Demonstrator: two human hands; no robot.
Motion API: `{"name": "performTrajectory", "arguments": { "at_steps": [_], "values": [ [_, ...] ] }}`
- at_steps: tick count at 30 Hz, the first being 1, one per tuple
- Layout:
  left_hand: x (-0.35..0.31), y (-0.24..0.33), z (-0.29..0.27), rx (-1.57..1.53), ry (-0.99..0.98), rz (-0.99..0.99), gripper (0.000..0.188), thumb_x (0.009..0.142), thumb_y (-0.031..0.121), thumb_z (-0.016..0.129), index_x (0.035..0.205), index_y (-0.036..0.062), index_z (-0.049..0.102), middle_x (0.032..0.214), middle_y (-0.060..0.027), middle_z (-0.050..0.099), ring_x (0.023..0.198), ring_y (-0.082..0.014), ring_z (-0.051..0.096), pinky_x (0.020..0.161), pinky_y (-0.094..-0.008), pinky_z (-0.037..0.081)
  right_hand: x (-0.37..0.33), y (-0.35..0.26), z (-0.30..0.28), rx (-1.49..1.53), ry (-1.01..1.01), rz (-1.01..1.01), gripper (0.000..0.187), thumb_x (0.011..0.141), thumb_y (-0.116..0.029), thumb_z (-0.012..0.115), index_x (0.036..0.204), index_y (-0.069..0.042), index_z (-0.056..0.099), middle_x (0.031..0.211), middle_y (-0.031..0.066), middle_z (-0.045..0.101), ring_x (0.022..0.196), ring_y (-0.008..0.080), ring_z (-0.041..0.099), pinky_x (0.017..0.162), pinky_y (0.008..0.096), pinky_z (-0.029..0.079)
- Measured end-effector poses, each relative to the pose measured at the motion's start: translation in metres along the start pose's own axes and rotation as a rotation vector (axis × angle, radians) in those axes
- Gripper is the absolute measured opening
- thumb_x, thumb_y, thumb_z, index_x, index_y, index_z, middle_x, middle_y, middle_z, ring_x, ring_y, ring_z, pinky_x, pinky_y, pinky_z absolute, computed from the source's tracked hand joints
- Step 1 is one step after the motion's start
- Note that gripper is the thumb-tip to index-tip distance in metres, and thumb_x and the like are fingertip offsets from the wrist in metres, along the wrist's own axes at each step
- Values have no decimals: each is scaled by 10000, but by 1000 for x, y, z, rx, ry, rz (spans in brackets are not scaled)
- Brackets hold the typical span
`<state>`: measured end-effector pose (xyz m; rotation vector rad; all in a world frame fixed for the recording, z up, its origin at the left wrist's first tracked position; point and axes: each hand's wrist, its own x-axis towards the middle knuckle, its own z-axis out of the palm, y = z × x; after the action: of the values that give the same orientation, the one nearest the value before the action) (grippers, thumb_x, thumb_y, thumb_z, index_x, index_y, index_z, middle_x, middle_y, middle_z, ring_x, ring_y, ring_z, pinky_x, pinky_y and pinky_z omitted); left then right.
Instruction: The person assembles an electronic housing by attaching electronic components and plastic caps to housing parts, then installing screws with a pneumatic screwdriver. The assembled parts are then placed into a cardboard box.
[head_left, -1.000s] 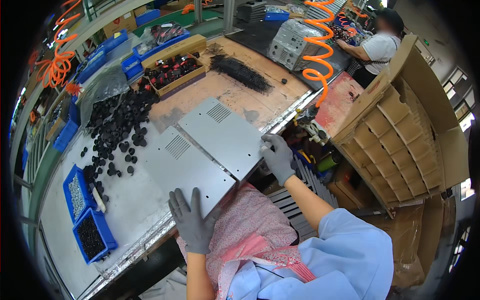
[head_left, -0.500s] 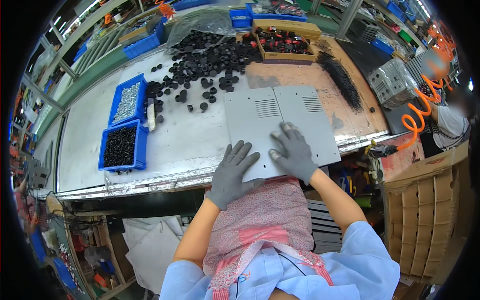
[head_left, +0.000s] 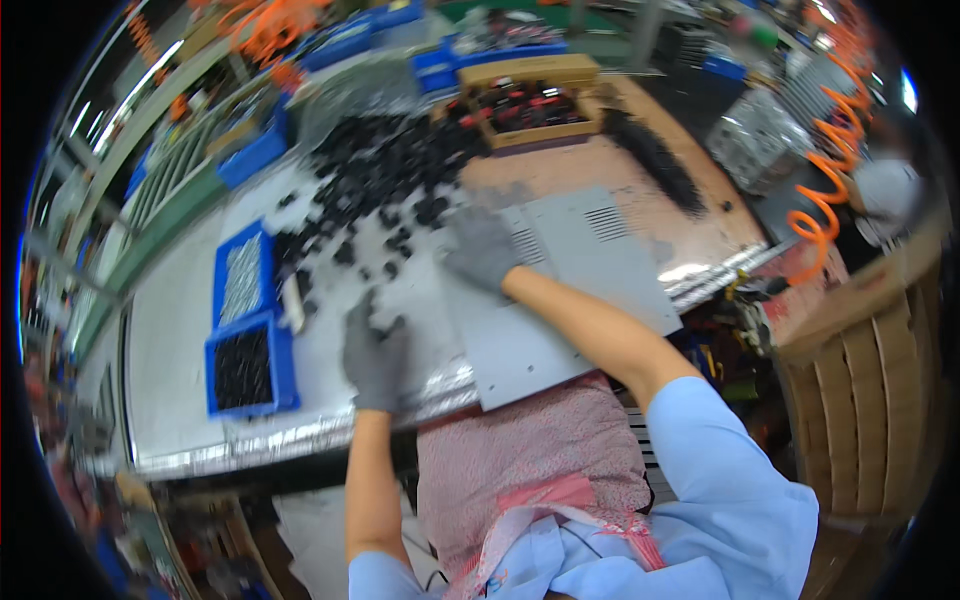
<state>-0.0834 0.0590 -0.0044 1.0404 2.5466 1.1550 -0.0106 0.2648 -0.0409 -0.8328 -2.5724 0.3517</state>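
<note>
Two flat grey metal panels [head_left: 560, 310] with slotted vents lie side by side at the bench's front edge. My right hand [head_left: 482, 248], in a grey glove, is at the far left corner of the panels, by the black caps; motion smears its fingers. To the left of the panels, my gloved left hand [head_left: 376, 358] is over the bench top, thumb apart from the fingers, with nothing visible in it. A heap of black round caps [head_left: 385, 165] spreads beyond both hands, partly under a clear plastic bag [head_left: 360, 95].
Left on the bench stand two blue bins, one with silvery small parts [head_left: 243, 280], one with black small parts [head_left: 243, 368]. A cardboard box [head_left: 530, 110] of black and red parts is at the back. Orange coiled hose [head_left: 815, 225] hangs at right, near another person.
Both hands have lifted off the panels. My left hand moved left over the bench; my right hand reached forward and left to the panels' far corner. The view has shifted and blurred.
</note>
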Motion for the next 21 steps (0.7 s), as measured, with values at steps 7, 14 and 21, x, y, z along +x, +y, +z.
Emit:
{"name": "performTrajectory", "arguments": {
  "at_steps": [7,14,21],
  "values": [
    [80,-15,21,342,50,-15,690,698,365,640,1295,145,374,1146,-185,454,987,-346,536,824,-398,439,41,-35,1,11,-147,211,736,708,-430,554,1304,-61,327,1218,184,418,1147,335,388,965,398,310],
    [134,14,67,293,58,35,539,742,257,602,1249,168,442,1130,-191,469,979,-340,533,828,-393,433,53,-30,-1,199,-127,351,674,712,-353,580,1308,-128,358,1193,211,418,1067,324,469,910,363,373],
    [156,-24,70,-428,-110,65,438,824,124,512,1247,49,426,1145,-147,511,909,-221,569,742,-303,489,73,-29,39,492,-103,266,520,747,-312,523,1230,-148,421,1159,214,456,1078,347,460,922,400,371]
  ]
}}
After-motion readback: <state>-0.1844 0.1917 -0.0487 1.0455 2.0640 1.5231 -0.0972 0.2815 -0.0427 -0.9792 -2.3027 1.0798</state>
